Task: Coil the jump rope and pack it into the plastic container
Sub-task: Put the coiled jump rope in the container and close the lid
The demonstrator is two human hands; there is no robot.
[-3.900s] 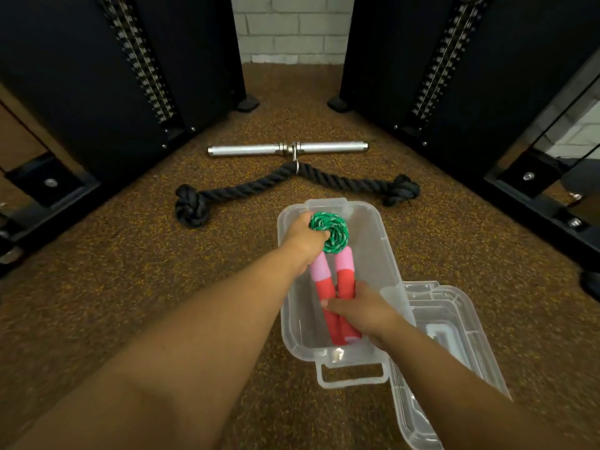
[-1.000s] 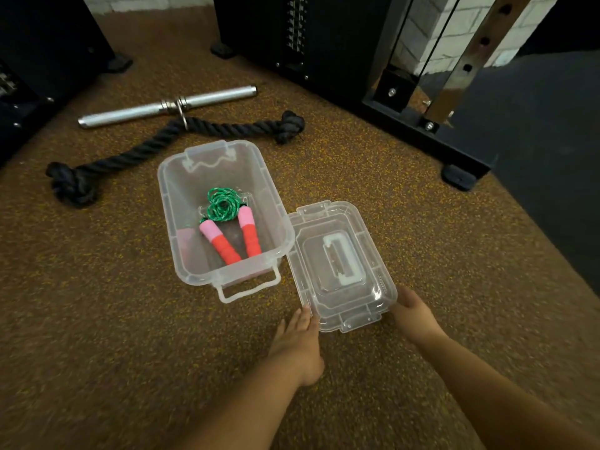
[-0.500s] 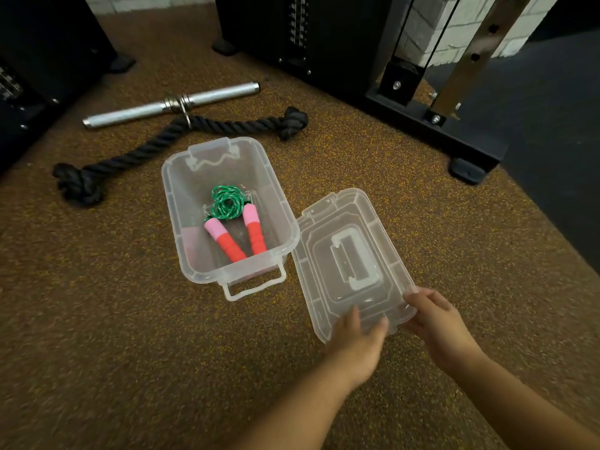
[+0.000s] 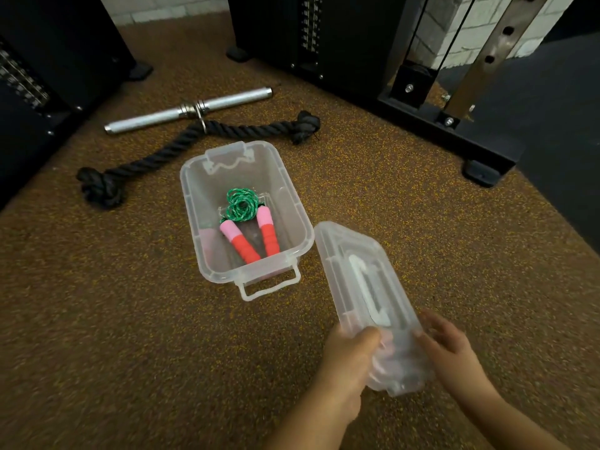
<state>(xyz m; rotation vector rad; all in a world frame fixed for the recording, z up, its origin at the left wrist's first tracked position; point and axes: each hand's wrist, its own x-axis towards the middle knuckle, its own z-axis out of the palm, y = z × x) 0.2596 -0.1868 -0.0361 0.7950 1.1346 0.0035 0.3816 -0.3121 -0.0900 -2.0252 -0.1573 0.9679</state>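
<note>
The clear plastic container (image 4: 191,203) sits open on the speckled brown floor. Inside it lies the jump rope: a green coil (image 4: 241,204) at the far end, with two red and pink handles (image 4: 256,237) fanned toward me. To the container's right, the clear lid (image 4: 360,280) is raised off the floor and tilted on edge. My left hand (image 4: 349,355) grips the lid's near left corner. On the near right edge my right hand (image 4: 449,345) holds it too.
A black knotted rope attachment (image 4: 181,144) and a chrome bar (image 4: 188,110) lie on the floor beyond the container. Black weight machines stand at the left (image 4: 48,60) and the back (image 4: 308,37). A black frame foot (image 4: 480,172) sits at the right.
Earlier both hands laid the rope into the container. Since then they took hold of the lid on the floor, lifted it and tilted it up on edge.
</note>
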